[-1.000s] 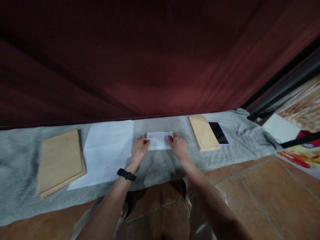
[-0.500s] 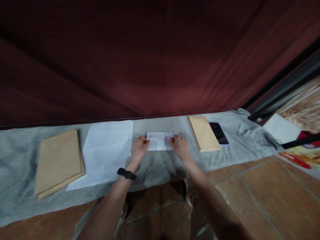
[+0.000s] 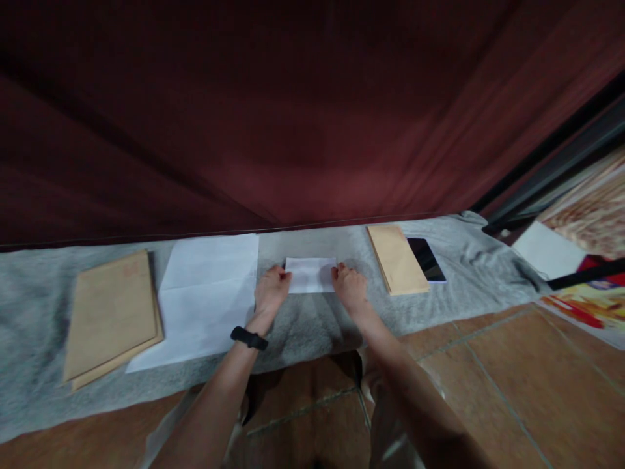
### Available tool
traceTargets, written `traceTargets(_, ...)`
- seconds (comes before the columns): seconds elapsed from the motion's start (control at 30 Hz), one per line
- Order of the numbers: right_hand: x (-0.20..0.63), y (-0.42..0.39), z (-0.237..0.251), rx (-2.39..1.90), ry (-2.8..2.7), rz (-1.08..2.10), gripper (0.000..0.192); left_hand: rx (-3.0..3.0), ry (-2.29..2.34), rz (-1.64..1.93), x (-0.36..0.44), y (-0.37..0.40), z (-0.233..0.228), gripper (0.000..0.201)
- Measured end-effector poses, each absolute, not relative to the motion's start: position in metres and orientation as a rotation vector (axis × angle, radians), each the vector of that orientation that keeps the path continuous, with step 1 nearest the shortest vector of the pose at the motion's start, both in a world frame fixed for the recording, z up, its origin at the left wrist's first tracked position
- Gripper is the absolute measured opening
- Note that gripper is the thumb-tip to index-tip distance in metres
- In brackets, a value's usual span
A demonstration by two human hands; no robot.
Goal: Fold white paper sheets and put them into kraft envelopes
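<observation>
A small folded white paper lies flat on the grey cloth in front of me. My left hand, with a black band on its wrist, presses on the paper's left edge. My right hand presses on its right edge. Both hands have their fingers curled down onto the paper. The sheet stays flat on the cloth between them.
A large white sheet lies left of my hands, with a stack of brown envelopes further left. To the right lie a brown envelope and a dark phone. A dark red curtain hangs behind; tiled floor lies in front.
My right hand has slid slightly left along the paper's right edge. The view has drifted a little, shifting the left-hand items leftward. The folded paper stays in place.
</observation>
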State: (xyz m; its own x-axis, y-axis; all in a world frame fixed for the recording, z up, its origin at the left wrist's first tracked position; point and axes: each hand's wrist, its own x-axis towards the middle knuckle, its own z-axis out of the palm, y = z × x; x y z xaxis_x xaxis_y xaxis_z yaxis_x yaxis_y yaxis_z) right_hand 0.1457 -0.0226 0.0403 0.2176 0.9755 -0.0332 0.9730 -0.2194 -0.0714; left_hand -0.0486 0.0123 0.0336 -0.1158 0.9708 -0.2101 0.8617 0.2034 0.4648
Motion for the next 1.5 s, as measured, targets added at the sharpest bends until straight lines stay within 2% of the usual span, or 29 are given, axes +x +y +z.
traceTargets(0.43,0.145,-0.022,0.037,-2.443,-1.930,0.088,0.039,1.828,2.100,0.164,-0.034,-0.003,0.057,0.030)
traceTargets(0.7,0.144,-0.024,0.036,-2.428,-1.913,0.098,0.041,1.863,2.104,0.156,-0.032,-0.005,0.055,0.029)
traceTargets(1.0,0.145,-0.022,0.041,-2.233,-1.997,-0.036,0.029,1.828,2.088,0.135,-0.034,-0.003,0.057,0.029)
traceTargets(1.23,0.128,-0.026,0.024,-1.800,-2.251,0.146,0.047,1.860,2.077,0.141,-0.033,-0.003,0.057,0.029)
traceTargets(1.5,0.118,-0.038,0.003,-1.836,-2.237,0.092,0.057,1.896,2.093,0.168,-0.034,-0.004,0.052,0.031)
